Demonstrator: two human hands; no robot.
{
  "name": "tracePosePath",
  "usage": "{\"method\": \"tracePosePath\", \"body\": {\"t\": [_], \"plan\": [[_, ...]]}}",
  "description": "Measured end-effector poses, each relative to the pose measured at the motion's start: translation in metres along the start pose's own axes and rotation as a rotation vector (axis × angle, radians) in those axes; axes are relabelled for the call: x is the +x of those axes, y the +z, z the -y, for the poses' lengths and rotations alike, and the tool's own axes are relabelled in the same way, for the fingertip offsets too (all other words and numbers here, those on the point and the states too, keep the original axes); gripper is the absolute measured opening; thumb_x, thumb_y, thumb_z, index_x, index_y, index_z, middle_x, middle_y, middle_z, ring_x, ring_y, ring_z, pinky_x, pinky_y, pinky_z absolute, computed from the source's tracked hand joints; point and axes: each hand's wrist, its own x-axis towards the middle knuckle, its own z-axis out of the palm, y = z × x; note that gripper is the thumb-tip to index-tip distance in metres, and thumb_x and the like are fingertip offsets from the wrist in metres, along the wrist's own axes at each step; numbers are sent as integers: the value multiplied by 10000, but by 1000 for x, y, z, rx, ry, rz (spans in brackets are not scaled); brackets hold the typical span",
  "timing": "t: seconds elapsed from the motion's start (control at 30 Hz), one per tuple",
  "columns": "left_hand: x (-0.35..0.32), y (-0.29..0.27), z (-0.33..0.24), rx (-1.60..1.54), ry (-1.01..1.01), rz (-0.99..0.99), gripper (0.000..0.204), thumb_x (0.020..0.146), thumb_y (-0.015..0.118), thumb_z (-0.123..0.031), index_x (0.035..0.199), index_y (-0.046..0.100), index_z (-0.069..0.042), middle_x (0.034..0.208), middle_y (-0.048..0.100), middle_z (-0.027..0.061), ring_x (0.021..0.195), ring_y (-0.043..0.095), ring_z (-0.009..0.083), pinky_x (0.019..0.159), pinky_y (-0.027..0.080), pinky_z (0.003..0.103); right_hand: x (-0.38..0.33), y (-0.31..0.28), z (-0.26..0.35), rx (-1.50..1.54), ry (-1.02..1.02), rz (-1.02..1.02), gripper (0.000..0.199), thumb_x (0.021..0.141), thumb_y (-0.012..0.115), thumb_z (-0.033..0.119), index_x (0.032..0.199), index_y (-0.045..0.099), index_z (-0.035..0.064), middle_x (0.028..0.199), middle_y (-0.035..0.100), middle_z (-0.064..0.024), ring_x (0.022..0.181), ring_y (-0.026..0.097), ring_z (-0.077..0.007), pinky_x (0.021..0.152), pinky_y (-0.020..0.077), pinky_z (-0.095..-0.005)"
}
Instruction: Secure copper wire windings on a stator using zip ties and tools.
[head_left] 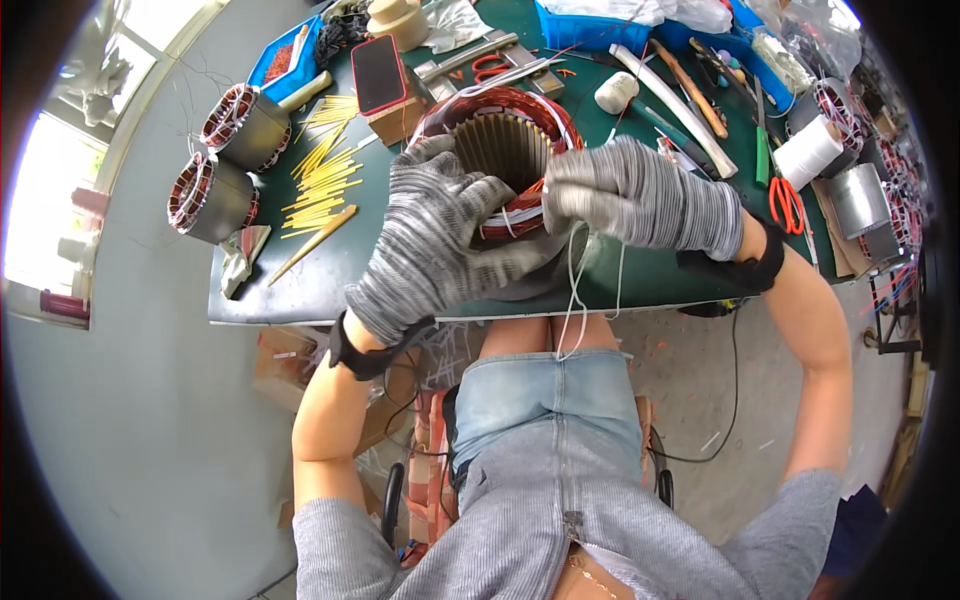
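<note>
A red-rimmed phone (379,76) rests on a brown block (394,122) at eleven o'clock; a blue bin (572,33) stands at one, orange-handled scissors (788,197) lie toward two, a cardboard box (280,372) at eight.

The right hand (640,192) is blurred, probably hiding some white cord (584,312); the left hand (432,225) covers part of the wound stator (515,98).

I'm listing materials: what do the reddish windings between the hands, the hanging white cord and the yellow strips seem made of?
Reddish windings: probably enamelled copper, given the glossy red-brown strands.
Hanging white cord: perhaps cotton or synthetic, fairly matt, in loose loops.
Yellow strips: possibly plastic or bamboo; they look slim, straight and stiff, finish unclear.
</note>
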Motion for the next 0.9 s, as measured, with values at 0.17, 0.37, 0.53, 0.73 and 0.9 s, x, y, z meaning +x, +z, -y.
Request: {"method": "tracePosePath", "body": {"t": [0.17,0.37,0.53,0.73,0.9], "plan": [[6,20,1,38,-23,-23,331,655,745,-401,743,652,-96,643,587,87,764,586,288,915,381,475,22,2,-20,-17,-200,-256,301,948,472,271,876,628,24,698,525,-34,646,506,-138,571,420,-263],[4,5,-4,51,20,124,429,664,772,-288,991,652,-37,846,652,114,919,594,337,948,367,481,6,10,-12,114,-129,-285,384,979,411,331,857,609,24,624,416,33,527,357,-37,473,306,-208],[-3,-4,0,51,65,38,341,626,773,-262,860,630,-59,776,616,69,823,573,296,1020,332,525,-22,14,51,635,372,-193,288,946,413,246,918,583,16,706,503,-6,594,470,-67,533,393,-234],[-20,17,8,17,104,-10,506,665,810,-170,1098,564,-80,1073,569,165,1067,508,409,891,433,512,-149,91,45,-325,637,-583,305,884,489,89,1166,590,34,1028,549,-180,1016,519,-337,896,432,-382],[-11,9,19,-67,182,4,459,642,788,-136,1037,561,-79,1004,576,117,1048,497,392,917,394,528,-257,131,18,-370,984,-950,383,859,445,1,1220,566,46,970,556,-159,926,537,-304,845,434,-380]]}}
